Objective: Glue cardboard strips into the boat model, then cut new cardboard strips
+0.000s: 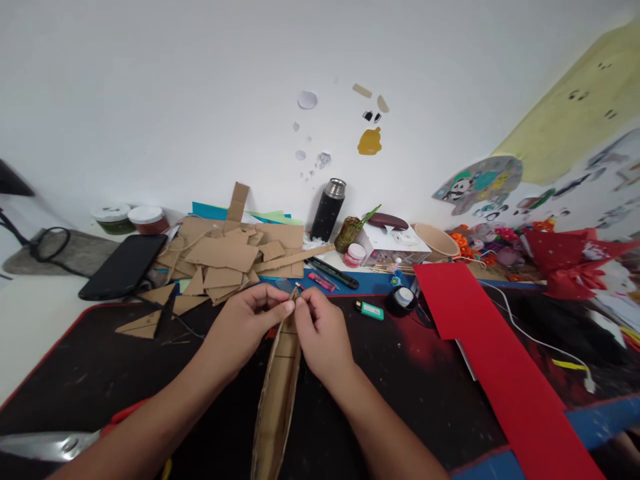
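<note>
A long, narrow cardboard piece [277, 400] with raised side walls runs from the bottom edge up to a pointed far end. My left hand [250, 317] pinches that tip from the left, thumb and fingers pressed together. From the right, my right hand [323, 327] grips the same tip, its thumb close beside the left thumb. Both hands partly cover the tip. Behind them lies a heap of cardboard scraps [220, 257]. Large scissors with red handles [55, 445] lie at the lower left, partly under the left forearm.
A phone [125, 265] lies at the left. Behind the hands stand a black flask [329, 210] and a pink jar [354, 255], near a cutter [334, 272]. A green lighter [370, 310] and red sheet [500, 367] lie to the right. A wall closes the back.
</note>
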The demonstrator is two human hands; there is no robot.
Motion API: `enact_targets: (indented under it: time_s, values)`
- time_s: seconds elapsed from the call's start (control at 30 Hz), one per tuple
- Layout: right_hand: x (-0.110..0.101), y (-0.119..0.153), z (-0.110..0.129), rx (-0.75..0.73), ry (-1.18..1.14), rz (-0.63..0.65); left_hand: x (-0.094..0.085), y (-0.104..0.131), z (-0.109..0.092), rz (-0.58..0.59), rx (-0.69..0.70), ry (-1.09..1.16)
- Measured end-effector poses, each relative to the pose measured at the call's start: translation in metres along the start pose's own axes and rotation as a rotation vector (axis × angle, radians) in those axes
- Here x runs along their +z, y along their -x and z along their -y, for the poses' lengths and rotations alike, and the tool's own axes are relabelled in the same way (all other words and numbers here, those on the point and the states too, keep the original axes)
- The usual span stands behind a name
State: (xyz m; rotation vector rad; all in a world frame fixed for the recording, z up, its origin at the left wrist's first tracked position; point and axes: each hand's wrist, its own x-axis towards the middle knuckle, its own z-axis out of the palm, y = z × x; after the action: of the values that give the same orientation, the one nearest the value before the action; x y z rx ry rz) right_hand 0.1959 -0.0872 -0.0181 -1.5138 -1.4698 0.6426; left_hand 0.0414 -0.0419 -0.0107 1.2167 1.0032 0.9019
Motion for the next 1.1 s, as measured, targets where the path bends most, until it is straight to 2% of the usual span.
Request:
enact_targets:
  time_s: [0.27,0.53,0.73,1.1]
  values:
    - [-0.001,0.000,-0.004,-0.035,0.222,0.040,-0.001,-0.002,0.002,-0.015,0.037,-0.118]
    - [-0.003,-0.001,-0.002,-0.039,0.369,0.122,0.000,-0.002,0.001,-0.011,-0.033,0.013]
    - [-0.001,0.001,0.002,-0.012,0.507,0.155,0.000,-0.004,0.007,-0.035,-0.048,0.018]
    - [-0.003,0.000,0.006,-0.014,0.575,0.223,-0.002,-0.007,0.011,-0.030,-0.058,-0.012]
